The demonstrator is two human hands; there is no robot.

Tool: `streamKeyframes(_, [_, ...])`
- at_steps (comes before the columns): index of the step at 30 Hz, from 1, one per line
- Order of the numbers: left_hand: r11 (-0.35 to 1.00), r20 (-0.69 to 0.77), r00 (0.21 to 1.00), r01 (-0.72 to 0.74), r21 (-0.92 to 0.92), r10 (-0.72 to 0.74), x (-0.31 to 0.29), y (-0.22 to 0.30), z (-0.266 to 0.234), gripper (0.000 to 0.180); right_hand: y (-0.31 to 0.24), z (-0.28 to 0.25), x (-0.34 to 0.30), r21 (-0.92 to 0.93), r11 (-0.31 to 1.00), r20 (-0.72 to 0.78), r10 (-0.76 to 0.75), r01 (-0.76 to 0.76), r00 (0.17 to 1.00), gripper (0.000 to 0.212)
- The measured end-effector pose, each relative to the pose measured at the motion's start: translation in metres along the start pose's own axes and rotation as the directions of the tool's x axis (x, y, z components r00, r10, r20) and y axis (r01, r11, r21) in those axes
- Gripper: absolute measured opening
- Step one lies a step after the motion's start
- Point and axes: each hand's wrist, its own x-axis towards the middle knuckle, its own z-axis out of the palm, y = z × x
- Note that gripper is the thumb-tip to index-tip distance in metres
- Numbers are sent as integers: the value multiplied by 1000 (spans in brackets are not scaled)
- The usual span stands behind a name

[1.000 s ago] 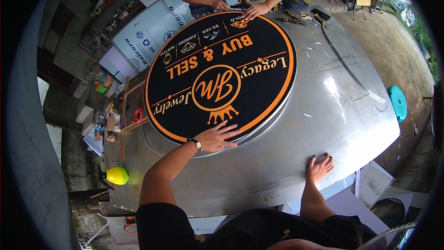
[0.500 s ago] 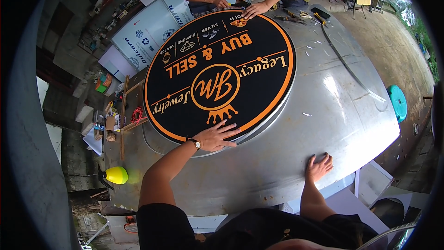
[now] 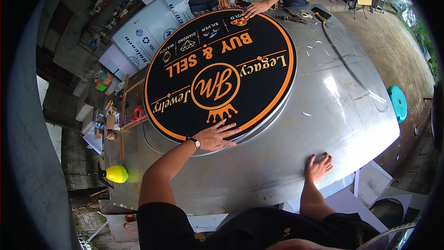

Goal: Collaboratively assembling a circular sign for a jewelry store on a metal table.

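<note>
You're resting your left hand [image 3: 213,137], fingers spread, on the near rim of the round black sign [image 3: 217,55] lying ahead, while your loosely curled right hand [image 3: 318,167] is touching the metal table [image 3: 273,171], farther from the sign.

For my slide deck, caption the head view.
Left hand on a round black sign, right hand on the metal table.
</note>
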Motion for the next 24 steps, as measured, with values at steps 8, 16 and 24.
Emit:
streamKeyframes(8, [1000, -9, 1000, -14, -10, 14, 0, -1, 4, 46, 1, 0, -1, -7, 1000, -7, 0, 0, 1000, 63])
streamKeyframes(16, [1000, -15, 1000, -11, -16, 10, 0, -1, 3, 50, 2, 1, -1, 4, 1000, -13, -7, 7, 1000, 64])
streamKeyframes(24, [999, -20, 1000, -10, -35, 10, -1, -2, 4, 47, 0, -1, 0, 15, 1000, 1, 3, -3, 1000, 65])
